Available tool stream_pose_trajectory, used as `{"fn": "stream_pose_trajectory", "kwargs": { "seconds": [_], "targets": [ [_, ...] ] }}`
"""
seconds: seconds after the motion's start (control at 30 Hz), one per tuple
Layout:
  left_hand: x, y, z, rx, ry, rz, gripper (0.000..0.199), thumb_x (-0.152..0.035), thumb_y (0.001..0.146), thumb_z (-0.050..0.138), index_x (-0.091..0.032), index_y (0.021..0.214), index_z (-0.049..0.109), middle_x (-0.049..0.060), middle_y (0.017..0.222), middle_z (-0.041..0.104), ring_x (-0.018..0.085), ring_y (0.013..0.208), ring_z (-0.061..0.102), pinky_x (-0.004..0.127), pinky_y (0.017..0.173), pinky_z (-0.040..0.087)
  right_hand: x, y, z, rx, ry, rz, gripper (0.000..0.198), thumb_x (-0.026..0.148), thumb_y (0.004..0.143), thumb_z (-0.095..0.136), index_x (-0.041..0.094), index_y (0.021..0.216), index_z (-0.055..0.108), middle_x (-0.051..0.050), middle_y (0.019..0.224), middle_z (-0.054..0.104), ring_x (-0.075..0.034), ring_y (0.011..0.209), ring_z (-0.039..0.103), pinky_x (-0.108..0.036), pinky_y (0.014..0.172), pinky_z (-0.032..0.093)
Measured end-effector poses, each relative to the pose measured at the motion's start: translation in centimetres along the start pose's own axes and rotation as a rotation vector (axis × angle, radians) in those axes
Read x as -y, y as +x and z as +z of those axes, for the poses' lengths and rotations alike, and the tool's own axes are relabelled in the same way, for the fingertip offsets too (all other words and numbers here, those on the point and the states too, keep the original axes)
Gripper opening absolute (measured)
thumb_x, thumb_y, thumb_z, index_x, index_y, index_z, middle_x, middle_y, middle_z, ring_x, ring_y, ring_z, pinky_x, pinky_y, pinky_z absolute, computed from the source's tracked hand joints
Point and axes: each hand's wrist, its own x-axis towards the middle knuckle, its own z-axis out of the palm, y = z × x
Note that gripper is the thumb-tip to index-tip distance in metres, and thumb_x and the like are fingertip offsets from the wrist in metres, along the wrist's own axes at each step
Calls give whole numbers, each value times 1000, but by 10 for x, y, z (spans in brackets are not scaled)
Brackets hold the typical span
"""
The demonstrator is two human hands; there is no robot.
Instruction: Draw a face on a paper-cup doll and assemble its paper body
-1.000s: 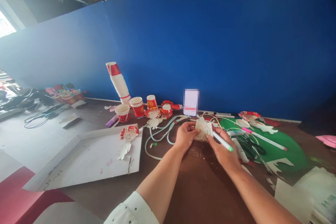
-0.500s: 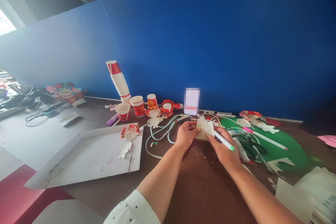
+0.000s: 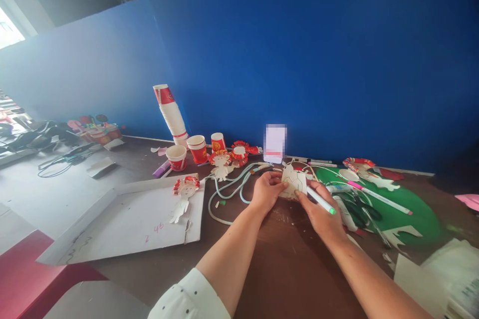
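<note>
Between my two hands is a small piece of cream paper with outlines drawn on it. My left hand pinches its left edge. With thumb and fingers closed, my right hand grips the lower right edge and also keeps a white marker with a green end tucked in it. Just beyond the paper a pixelated phone-like screen stands against the blue partition. On the white cardboard tray to the left lies a paper figure with a red fringed ring.
Paper cups and a leaning cup stack stand at the back left. A pale cable loops beside my left hand. Right of my hands, scissors, a pink-capped marker and scraps lie on a green sheet.
The view has shifted slightly. Both hands still hold the paper, and the marker stays in my right hand.
</note>
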Motion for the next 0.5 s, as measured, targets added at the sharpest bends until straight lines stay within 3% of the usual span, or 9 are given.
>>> {"fn": "stream_pose_trajectory", "kwargs": {
  "seconds": [0.23,0.5],
  "targets": [
    [-2,-5,3,54,7,-26,27,-8,64,78,-15,84,61,1,68,67,11,60,60,22,60,47,-5,1,-1,-19,128,102,49,50,67,72,22,107,62,-5,96,72,-23,87,65,-35,78,50],
    [4,-5,3,76,23,-58,34,-16,59,84,-15,85,63,3,71,69,14,63,63,26,63,50,7,3,-5,-4,173,144,38,47,68,69,24,98,63,-3,92,73,-23,85,67,-33,75,50]
  ]
}}
